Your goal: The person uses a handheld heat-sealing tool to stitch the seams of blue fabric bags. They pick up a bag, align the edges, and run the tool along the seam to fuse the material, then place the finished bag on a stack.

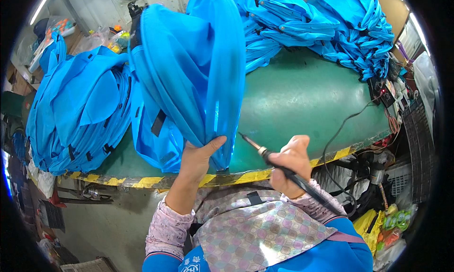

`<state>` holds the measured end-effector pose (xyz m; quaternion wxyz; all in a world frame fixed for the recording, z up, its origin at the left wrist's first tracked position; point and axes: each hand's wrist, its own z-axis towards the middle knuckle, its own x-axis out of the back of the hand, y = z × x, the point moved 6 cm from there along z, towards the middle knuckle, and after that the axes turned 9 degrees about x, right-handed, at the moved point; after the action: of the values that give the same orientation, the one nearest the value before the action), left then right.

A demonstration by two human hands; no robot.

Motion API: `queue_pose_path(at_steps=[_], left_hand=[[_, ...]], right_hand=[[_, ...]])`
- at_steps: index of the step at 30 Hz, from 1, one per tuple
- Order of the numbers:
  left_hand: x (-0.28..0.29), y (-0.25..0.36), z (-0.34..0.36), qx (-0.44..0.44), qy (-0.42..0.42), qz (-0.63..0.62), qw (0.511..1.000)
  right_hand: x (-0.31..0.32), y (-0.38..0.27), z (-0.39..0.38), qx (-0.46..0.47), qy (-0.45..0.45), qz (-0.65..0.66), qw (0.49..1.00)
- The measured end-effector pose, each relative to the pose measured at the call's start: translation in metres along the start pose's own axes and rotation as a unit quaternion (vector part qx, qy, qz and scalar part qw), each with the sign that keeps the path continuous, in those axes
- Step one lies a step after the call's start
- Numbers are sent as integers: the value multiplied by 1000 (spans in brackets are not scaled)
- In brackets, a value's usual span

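1. Work in hand, as we judge it: a spot on the sky-blue fabric piece (189,68) being readied for the hot-tipped tool. We see no mark to confirm it.
2. The piece stands, curved and folded, over the near edge of the green tabletop (307,101), left of centre, a black strip (158,123) on its face.
3. Left hand (196,157): pinching the piece's lower folds, thumb on the near side; we cannot see the fingertips behind.
4. Right hand (292,164): curled around the handle of what we take for a soldering iron (289,173). Its tip points up and left, just beside the fabric's right edge; contact, we cannot tell.
5. Black cord (326,139) loops at right, near a dark box with a red light (382,93).
6. Next move, in our judgement, calls for a taut, steady edge, a brief, light touch, and left fingers clear of the tip; lingering could scorch through.
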<state>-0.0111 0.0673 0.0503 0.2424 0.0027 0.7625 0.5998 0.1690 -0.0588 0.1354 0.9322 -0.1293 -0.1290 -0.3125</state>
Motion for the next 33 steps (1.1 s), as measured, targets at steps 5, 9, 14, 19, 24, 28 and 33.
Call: queue_pose_path(at_steps=[5,9,14,19,24,28,33], left_hand=[[0,-4,2,-1,16,-30,999],[-2,-3,0,-1,21,-23,1000],[-7,-9,1,3,14,-21,1000],[-8,-12,4,-9,-20,-2,1000],[-14,-10,-8,27,21,61,998],[1,-23,-21,-41,69,-32,996],[12,-35,-17,1,45,-22,999]], right_hand=[[-24,-7,-6,64,-24,-39,997],[-32,-7,-7,87,-33,-59,994],[-34,4,1,52,-37,-48,997],[-16,17,2,-52,24,32,998],[-51,37,26,83,-49,-39,995],[-61,64,11,64,-59,-99,991],[-64,65,-1,-41,11,46,998]])
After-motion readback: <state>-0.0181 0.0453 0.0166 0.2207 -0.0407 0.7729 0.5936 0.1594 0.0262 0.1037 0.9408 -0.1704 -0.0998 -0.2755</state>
